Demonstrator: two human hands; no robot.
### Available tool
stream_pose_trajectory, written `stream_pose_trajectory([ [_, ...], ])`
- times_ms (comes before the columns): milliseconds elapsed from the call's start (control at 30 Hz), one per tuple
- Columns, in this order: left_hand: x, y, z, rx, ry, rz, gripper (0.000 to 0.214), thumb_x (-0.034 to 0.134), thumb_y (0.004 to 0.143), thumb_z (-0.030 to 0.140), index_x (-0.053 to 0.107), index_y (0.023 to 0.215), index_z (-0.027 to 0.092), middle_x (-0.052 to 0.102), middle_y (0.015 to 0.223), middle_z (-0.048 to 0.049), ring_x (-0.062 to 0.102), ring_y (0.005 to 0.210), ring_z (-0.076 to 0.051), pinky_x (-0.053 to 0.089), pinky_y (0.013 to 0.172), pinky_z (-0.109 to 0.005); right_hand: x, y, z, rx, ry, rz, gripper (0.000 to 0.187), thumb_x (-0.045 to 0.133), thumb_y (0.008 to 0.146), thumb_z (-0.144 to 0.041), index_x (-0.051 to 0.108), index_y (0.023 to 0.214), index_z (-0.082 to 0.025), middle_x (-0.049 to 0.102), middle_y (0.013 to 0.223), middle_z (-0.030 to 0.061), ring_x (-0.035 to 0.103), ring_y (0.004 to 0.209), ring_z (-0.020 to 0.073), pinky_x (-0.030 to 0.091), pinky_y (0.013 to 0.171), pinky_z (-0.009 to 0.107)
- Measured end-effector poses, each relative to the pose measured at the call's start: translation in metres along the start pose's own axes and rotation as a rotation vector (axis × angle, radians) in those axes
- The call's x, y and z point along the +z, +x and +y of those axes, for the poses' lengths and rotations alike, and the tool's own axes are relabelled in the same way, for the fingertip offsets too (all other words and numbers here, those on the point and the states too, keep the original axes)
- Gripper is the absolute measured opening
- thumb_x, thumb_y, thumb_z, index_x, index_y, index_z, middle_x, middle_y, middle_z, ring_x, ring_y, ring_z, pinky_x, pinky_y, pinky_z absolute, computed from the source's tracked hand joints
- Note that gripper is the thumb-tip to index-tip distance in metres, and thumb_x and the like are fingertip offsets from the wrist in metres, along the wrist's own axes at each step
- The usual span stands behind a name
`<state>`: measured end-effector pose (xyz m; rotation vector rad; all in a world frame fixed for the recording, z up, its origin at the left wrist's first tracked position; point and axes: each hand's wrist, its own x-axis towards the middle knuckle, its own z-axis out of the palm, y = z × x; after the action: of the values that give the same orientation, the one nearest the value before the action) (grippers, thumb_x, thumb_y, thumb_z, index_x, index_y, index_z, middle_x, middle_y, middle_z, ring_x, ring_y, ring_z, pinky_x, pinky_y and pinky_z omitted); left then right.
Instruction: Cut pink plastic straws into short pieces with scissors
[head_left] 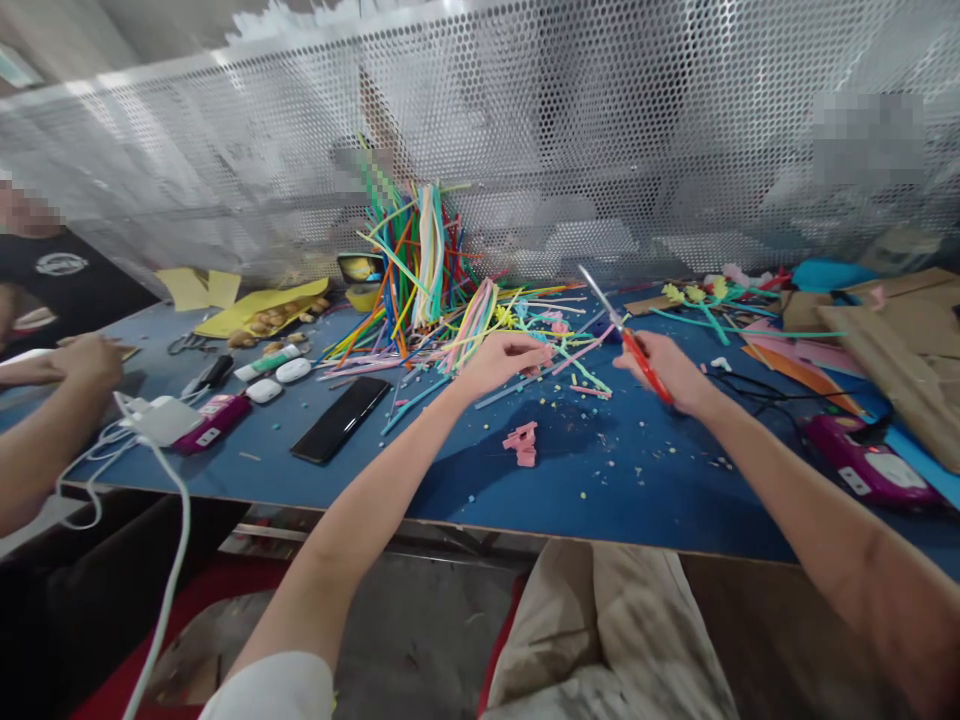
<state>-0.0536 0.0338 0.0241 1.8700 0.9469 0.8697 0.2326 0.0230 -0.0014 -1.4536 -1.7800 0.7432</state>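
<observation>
My right hand (660,370) is closed round the red handles of a pair of scissors (646,366). Their metal blades point up and to the left, away from me. My left hand (504,362) is raised over the table with thumb and fingers pinched together, and a small pink piece (547,355) shows at the fingertips. Just beyond it lie loose coloured pipe cleaners (480,320), with a pink strip (585,350) slanting to the right. Several short pink pieces (523,443) lie in a small heap on the blue tabletop (465,480) nearer to me.
A bundle of pipe cleaners (427,260) stands against the perforated metal screen (600,120). A black phone (341,420), earbud cases (292,371) and a purple power strip (214,422) lie left. Cardboard (900,370) and another purple power strip (870,460) are right. A person's hands (86,360) rest far left.
</observation>
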Motion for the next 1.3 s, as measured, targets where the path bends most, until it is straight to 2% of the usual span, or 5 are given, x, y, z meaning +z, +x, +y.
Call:
stream_pose_trajectory([
  [233, -0.023, -0.006, 0.004, -0.038, 0.537, -0.545, 0.031, 0.069, 0.08, 0.051, 0.08, 0.079, 0.022, 0.074, 0.073, -0.0012, 0.062, 0.062, -0.012, 0.04, 0.061, -0.023, -0.057, 0.028, 0.051, 0.264, -0.703, 0.247, 0.052, 0.057, 0.081, -0.062, 0.063, 0.094, -0.013, 0.068, 0.089, 0.024, 0.065, 0.087, 0.0372, 0.043, 0.072, 0.042],
  [533, 0.02, 0.011, -0.018, 0.131, 0.831, 0.219, 0.035, 0.057, 0.091, 0.05, 0.073, 0.108, 0.023, 0.072, 0.094, -0.0048, 0.062, 0.082, -0.017, 0.04, 0.07, -0.026, -0.077, 0.038, 0.087, 0.235, -0.845, 0.258, 0.056, 0.062, 0.08, -0.058, 0.071, 0.092, -0.004, 0.067, 0.092, 0.0323, 0.064, 0.09, 0.0382, 0.041, 0.069, 0.041],
  [933, 0.018, 0.034, -0.009, 0.102, 1.102, 0.134, 0.029, 0.051, 0.097, 0.04, 0.075, 0.103, 0.023, 0.069, 0.1, -0.0075, 0.064, 0.092, -0.022, 0.04, 0.07, -0.029, -0.065, 0.035, 0.071, -0.102, -0.836, 0.416, 0.044, 0.059, 0.088, -0.043, 0.07, 0.111, -0.007, 0.065, 0.109, 0.025, 0.059, 0.104, 0.0348, 0.042, 0.089, 0.044],
  [1100, -0.002, 0.028, 0.018, 0.23, 1.094, 0.186, 0.03, 0.048, 0.099, 0.041, 0.073, 0.102, 0.024, 0.067, 0.102, -0.0053, 0.062, 0.097, -0.02, 0.041, 0.074, -0.028, -0.034, 0.023, 0.027, -0.489, -0.705, 0.156, 0.046, 0.049, 0.095, -0.046, 0.066, 0.127, -0.019, 0.067, 0.101, 0.0127, 0.06, 0.097, 0.0275, 0.042, 0.091, 0.04],
  [1300, -0.012, 0.013, 0.039, 0.315, 1.023, 0.213, 0.026, 0.052, 0.097, 0.039, 0.073, 0.099, 0.023, 0.067, 0.098, -0.0054, 0.061, 0.095, -0.019, 0.042, 0.079, -0.029, -0.008, 0.015, 0.01, -0.537, -0.695, 0.071, 0.036, 0.044, 0.098, -0.041, 0.076, 0.103, -0.024, 0.07, 0.098, 0.0104, 0.059, 0.098, 0.0276, 0.041, 0.088, 0.041],
])
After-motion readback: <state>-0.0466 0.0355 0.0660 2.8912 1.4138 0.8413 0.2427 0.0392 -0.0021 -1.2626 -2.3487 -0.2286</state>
